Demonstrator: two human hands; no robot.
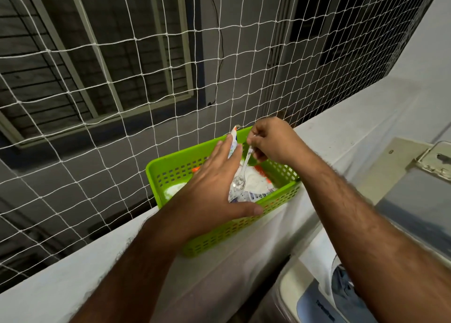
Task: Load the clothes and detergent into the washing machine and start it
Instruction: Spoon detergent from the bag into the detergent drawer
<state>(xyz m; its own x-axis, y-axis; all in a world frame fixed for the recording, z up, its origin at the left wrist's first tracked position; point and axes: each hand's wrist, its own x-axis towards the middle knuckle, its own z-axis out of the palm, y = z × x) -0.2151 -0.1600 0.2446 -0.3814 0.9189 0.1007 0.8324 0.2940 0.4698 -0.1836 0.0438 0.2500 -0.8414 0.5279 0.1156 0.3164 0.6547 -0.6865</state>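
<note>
A bright green perforated basket (217, 235) sits on a white ledge. Inside lies an open detergent packet (253, 193) with white powder showing. My left hand (214, 191) lies over the basket, fingers spread, holding the packet's upper flap (233, 139) against its fingertips. My right hand (271, 139) pinches the handle of a clear plastic spoon (240, 181), whose bowl hangs over the powder. The washing machine (307, 296) is at the lower right, lid raised, with bluish clothes (341, 283) visible inside the tub.
A white rope net (146, 83) spans the opening just behind the basket. The white ledge (97, 269) runs diagonally from lower left to upper right. The machine's raised lid (415, 200) stands to the right of my right forearm.
</note>
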